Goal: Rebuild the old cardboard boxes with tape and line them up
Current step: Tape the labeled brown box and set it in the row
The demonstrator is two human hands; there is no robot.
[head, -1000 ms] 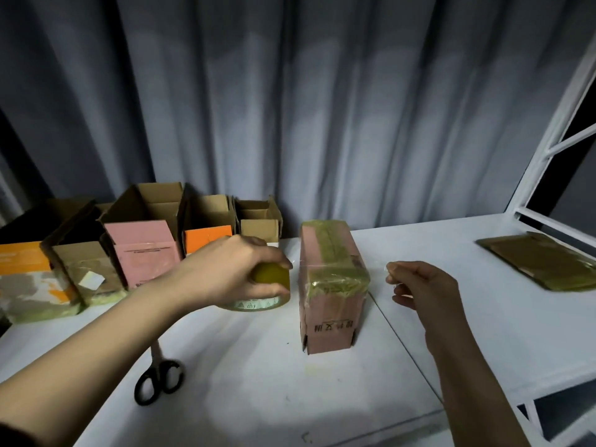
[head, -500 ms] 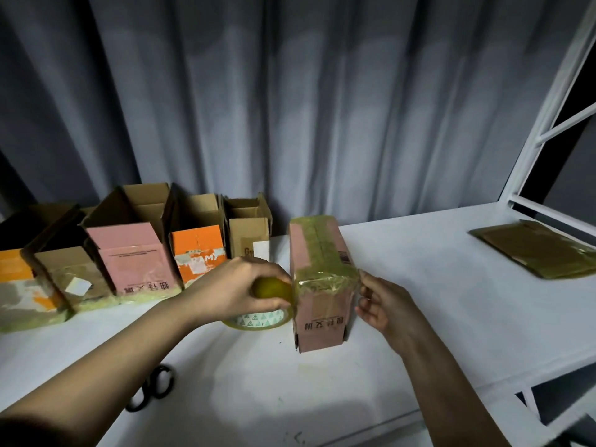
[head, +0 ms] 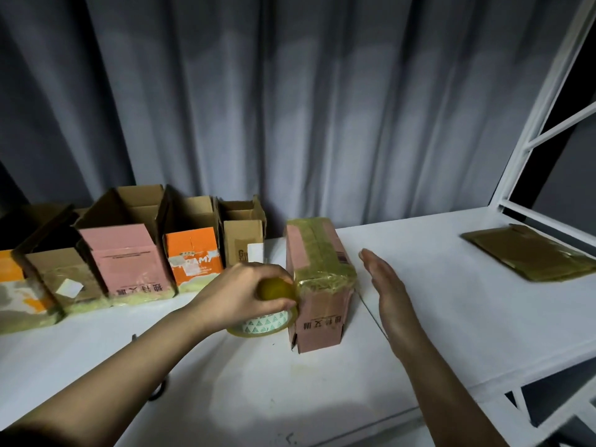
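A pink cardboard box stands on the white table, its top and upper front wrapped in yellowish tape. My left hand grips a roll of yellowish tape pressed against the box's left side. My right hand is held flat with straight fingers just right of the box, apart from it. A row of open boxes lines the back left: a small brown box, an orange box, a larger pink box and a brown box.
A flattened, tape-covered cardboard piece lies at the far right of the table. Black scissors peek out from under my left forearm. A white metal frame rises at the right. A grey curtain hangs behind.
My right hand has come off the box's right side and opened flat beside it. My left hand keeps the tape roll against the box's left side.
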